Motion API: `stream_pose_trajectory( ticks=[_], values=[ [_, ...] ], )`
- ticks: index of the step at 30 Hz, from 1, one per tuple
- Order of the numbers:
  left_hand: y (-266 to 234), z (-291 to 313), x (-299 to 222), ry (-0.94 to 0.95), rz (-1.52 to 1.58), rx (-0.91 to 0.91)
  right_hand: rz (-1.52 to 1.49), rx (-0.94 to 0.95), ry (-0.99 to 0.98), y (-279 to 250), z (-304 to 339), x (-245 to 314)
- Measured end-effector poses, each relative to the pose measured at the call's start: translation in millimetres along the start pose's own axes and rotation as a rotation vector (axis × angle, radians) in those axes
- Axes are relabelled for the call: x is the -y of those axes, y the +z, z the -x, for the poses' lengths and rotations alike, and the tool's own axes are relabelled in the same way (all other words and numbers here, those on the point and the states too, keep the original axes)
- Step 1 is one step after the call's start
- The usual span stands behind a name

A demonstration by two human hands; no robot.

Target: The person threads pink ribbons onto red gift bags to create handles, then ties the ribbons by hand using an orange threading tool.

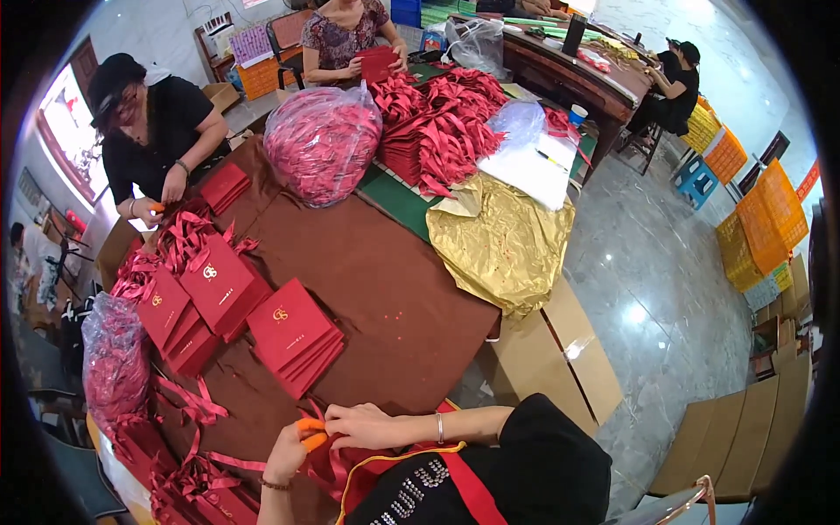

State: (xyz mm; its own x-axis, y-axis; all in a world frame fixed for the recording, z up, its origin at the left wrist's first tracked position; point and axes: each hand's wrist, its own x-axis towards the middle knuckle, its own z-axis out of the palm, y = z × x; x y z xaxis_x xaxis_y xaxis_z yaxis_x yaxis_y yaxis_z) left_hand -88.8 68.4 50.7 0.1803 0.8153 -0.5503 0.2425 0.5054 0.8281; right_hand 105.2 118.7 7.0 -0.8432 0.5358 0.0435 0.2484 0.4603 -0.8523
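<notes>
My left hand [289, 454], with orange finger covers on its fingertips, meets my right hand [363, 426] at the near edge of the table. Both are closed, pinching a red ribbon [327, 472] whose loops hang between them. What the ribbon joins to is mostly hidden by my hands and lap. Just beyond my hands lies a fanned stack of red gift bags [293, 328] with gold print. More red bags [214, 278] are piled to its left, with ribbon handles tangled behind them.
Brown cloth [385, 297] covers the table. Clear sacks of red ribbon bags [324, 144] stand at the back and left. A gold sheet [503, 241] drapes over the right edge, above cardboard [560, 350]. Co-workers handle red bags at the left and far side.
</notes>
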Motion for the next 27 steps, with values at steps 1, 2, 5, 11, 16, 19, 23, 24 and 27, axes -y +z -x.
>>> stream_pose_trajectory(
  ticks=[1, 2, 5, 11, 16, 19, 23, 24, 27],
  values=[
    [2.8, 2.0, 0.5, 0.014, 0.044, -0.014, -0.01, 0.011, 0.0, 2.0, 1.1, 0.3],
    [5.3, 5.2, 0.7, 0.021, 0.09, -0.031, 0.011, -0.014, -0.011, 4.4, 2.6, 0.1],
    [9.9, 4.1, 5.9, 0.134, 0.111, -0.04, 0.074, -0.074, -0.094, 13.7, 2.4, -11.6],
    [15.3, -26.2, 13.5, 0.223, 0.235, -0.098, -0.034, -0.24, -0.07, -9.7, -1.1, -17.0],
    [13.9, -22.8, 10.5, -0.016, 0.24, -0.147, -0.04, -0.203, -0.055, -1.2, -4.4, -20.5],
    [10.8, -20.2, 8.7, -0.03, 0.229, -0.1, -0.083, -0.132, -0.017, -2.3, -4.6, -12.0],
    [14.1, -28.7, 18.9, 0.015, 0.166, -0.112, -0.145, 0.001, -0.02, -8.1, -2.8, -13.7],
    [17.0, -29.1, 19.0, 0.003, 0.129, -0.182, -0.039, 0.018, -0.048, -8.9, -1.8, -14.8],
    [28.4, -37.8, 29.0, 0.082, 0.071, -0.367, 0.147, 0.09, -0.08, -17.3, -0.9, -15.1]
  ],
)
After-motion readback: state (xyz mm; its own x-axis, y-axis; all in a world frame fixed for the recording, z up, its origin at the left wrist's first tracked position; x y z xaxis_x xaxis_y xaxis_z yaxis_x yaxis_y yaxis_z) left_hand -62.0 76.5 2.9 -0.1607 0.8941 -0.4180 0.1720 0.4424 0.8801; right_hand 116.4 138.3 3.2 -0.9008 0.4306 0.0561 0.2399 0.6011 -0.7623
